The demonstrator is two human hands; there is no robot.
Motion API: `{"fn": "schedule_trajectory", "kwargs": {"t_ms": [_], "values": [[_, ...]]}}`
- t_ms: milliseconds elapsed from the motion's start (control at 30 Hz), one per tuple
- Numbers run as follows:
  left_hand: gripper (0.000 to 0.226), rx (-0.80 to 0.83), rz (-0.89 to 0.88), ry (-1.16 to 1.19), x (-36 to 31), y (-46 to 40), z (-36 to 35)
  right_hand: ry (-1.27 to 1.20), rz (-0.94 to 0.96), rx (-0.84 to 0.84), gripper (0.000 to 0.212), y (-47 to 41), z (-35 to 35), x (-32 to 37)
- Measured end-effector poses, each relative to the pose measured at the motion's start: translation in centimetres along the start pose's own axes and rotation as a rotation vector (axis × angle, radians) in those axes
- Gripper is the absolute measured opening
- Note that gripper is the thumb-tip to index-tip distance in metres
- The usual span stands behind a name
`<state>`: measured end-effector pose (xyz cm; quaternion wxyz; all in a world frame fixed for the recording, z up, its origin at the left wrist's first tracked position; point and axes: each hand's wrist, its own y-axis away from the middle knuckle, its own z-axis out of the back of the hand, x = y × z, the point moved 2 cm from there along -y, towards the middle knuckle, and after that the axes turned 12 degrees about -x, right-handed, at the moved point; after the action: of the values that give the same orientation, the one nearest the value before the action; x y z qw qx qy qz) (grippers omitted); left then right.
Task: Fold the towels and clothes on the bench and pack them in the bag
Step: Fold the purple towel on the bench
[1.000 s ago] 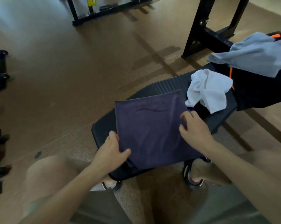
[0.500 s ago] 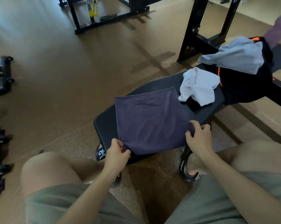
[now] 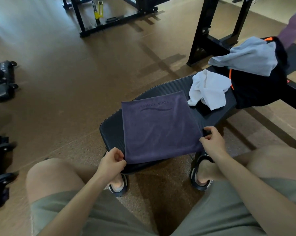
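Both hands have slid to the near corners of the purple towel (image 3: 159,128) on the bench (image 3: 112,128); left hand (image 3: 111,163) and right hand (image 3: 211,142) each pinch one corner in a narrow grip.

bare bench pad (image 3: 113,126) left of purple towel (image 3: 158,128), white cloth (image 3: 208,89) and black bag (image 3: 257,92) crowd far right end, open floor (image 3: 67,91) left

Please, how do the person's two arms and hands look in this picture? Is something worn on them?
Both arms are bare from the frame's lower edge to the fingers: no sleeves, gloves or watch show. The left hand and the right hand show no rings. Below them the person wears olive-green shorts and dark open sandals with light trim.
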<state>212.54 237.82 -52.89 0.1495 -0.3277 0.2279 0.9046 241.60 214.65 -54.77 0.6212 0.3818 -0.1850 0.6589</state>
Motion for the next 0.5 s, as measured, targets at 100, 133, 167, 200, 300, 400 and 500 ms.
{"fn": "schedule_trajectory", "kwargs": {"t_ms": [100,133,167,200,300,400,500], "values": [[0.01,-0.012,0.079,0.082,-0.5,-0.3,-0.5,0.003,-0.009,0.015,0.048,0.3,0.0,0.1],[0.015,-0.014,0.07,0.055,-0.7,-0.4,-0.7,0.001,-0.012,0.015,0.049,0.3,0.0,0.1],[0.018,-0.017,0.032,-0.018,-0.9,-0.5,-0.9,0.001,-0.011,0.011,0.049,0.4,0.0,0.2],[0.019,-0.024,-0.027,-0.109,-1.0,-0.6,-1.1,0.001,-0.01,0.004,0.049,0.5,0.1,0.2],[0.021,-0.049,-0.162,-0.297,-1.0,-0.7,-1.7,0.009,-0.001,-0.006,0.05,0.5,0.0,0.1],[0.028,-0.044,-0.187,-0.322,-0.7,-0.9,-2.0,0.021,0.004,0.002,0.053,0.5,0.0,0.2],[0.031,-0.035,-0.21,-0.33,-0.6,-1.0,-2.0,0.127,0.043,-0.033,0.057,0.8,0.1,0.6]]}}
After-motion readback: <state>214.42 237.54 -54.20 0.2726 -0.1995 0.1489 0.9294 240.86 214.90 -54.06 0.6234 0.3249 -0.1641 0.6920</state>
